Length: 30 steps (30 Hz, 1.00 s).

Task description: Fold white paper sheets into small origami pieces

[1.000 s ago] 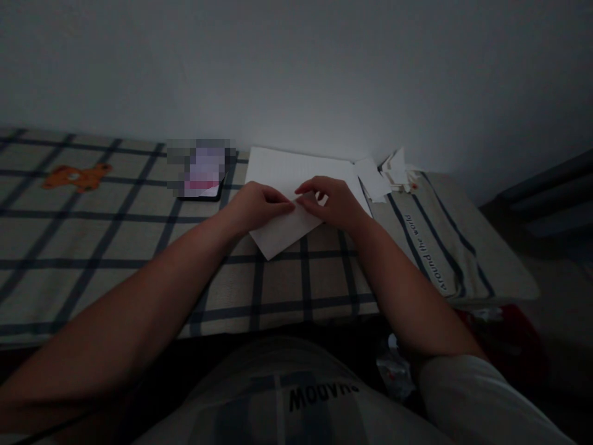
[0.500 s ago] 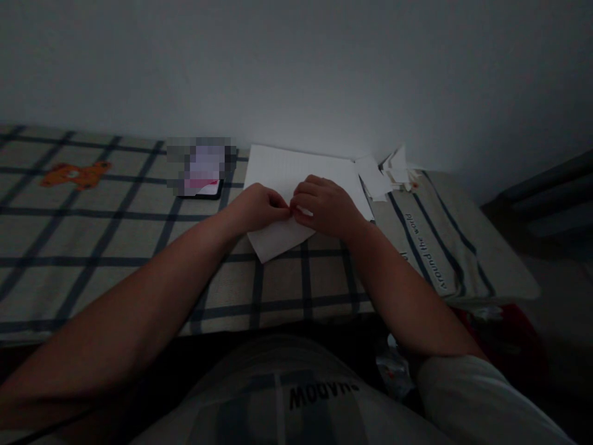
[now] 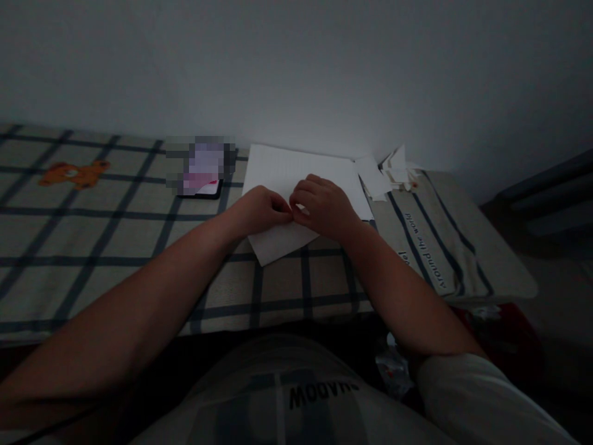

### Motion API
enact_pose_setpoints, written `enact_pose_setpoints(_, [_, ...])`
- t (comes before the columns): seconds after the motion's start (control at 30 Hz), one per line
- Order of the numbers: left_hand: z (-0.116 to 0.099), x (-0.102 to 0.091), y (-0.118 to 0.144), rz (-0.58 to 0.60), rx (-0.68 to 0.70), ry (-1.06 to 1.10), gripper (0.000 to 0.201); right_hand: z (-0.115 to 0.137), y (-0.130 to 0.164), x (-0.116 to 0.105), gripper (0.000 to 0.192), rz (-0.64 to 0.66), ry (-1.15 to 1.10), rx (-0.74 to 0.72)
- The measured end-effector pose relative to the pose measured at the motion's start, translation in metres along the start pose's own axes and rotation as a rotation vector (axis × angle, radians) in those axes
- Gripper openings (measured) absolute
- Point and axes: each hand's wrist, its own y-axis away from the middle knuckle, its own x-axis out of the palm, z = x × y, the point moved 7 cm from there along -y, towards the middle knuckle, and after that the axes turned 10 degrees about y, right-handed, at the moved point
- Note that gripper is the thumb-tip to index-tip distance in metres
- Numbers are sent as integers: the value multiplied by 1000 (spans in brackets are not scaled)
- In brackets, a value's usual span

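A checked cloth [image 3: 115, 235] covers the bench across the left and centre of the frame. At upper centre lies a large white sheet [image 3: 282, 170]; overlapping its lower edge is a smaller folded paper [image 3: 278, 240]. The left hand [image 3: 259, 210] and right hand [image 3: 324, 207] meet fingertip to fingertip on the folded paper, fingers curled and pinching its edge. Paper scraps [image 3: 393, 170] lie at upper right. A phone [image 3: 201, 179] lies left of the sheet.
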Motion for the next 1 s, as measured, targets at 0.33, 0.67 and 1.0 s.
enact_pose_setpoints(0.33, [8, -8, 0, -44, -86, 38, 26, -22, 7, -1, 15, -127, -218, 14])
enact_pose_setpoints(0.67, [8, -4, 0, -43, -52, -3, 24, 1, 3, -1, 19, 15, 22, -103])
enact_pose_setpoints(1.0, [3, -3, 1, -25, -38, 7, 23, 8, 1, 0, 21, 81, 90, -39])
